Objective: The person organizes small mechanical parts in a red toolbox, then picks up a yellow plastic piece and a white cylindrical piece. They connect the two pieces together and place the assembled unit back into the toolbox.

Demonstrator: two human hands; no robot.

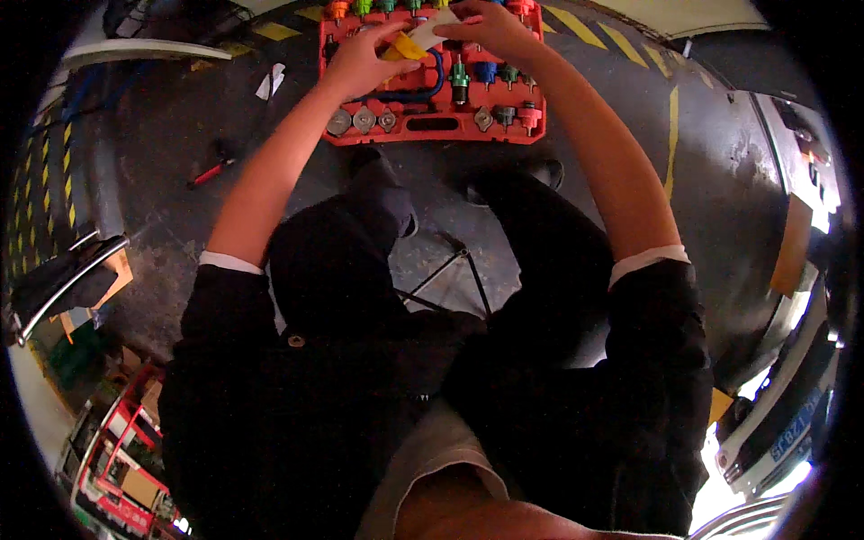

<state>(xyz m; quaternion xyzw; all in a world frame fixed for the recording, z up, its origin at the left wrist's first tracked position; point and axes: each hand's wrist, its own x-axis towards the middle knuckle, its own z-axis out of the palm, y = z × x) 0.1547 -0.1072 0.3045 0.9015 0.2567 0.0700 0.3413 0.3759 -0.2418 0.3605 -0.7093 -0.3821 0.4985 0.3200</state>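
My left hand [367, 59] is closed on a small yellow fitting [407, 47] above an open red tool case [432, 132]. My right hand [493, 32] pinches a white wipe [432, 31], which lies against the fitting. Its exact shape is partly hidden by fingers and wipe. Coloured adapters sit in the case's slots, among them a green and black one [460, 81] and a blue one [486, 71]. Round metal caps [364, 120] line the near edge. A dark blue hose [438, 76] curves below my hands.
A red-handled tool [211, 173] and a crumpled white wipe [270, 82] lie on the dark floor to the left. Legs of a stool [462, 254] show between my knees. A red shelf cart [121, 450] stands at lower left, a car [774, 432] at lower right.
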